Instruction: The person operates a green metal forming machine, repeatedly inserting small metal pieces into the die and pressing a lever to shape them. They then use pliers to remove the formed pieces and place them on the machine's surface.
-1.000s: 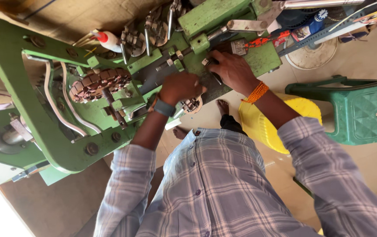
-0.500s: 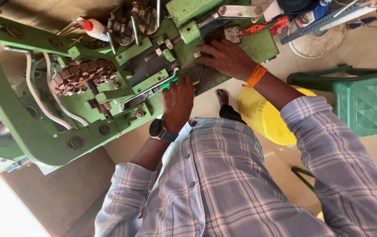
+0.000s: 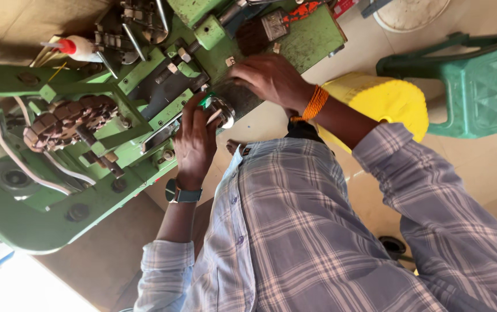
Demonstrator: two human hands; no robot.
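My left hand (image 3: 193, 141), with a watch on its wrist, is closed around a small shiny round metal part (image 3: 221, 110) that has a green bit on it, at the near edge of the green machine (image 3: 34, 214). My right hand (image 3: 269, 78), with an orange thread band at its wrist, rests knuckles-up on the machine's dark plate (image 3: 240, 101), fingers bent; nothing shows in it. The two hands are a short way apart.
A chain of brown links (image 3: 69, 118) and white cables (image 3: 6, 156) sit on the machine's left part. A white bottle with a red cap (image 3: 78, 47) lies at its far side. A yellow stool (image 3: 384, 104) and a green plastic stool (image 3: 479, 86) stand to the right.
My left hand has drawn back from the middle of the machine to its near edge and now grips the shiny part. My right hand has stayed on the dark plate.
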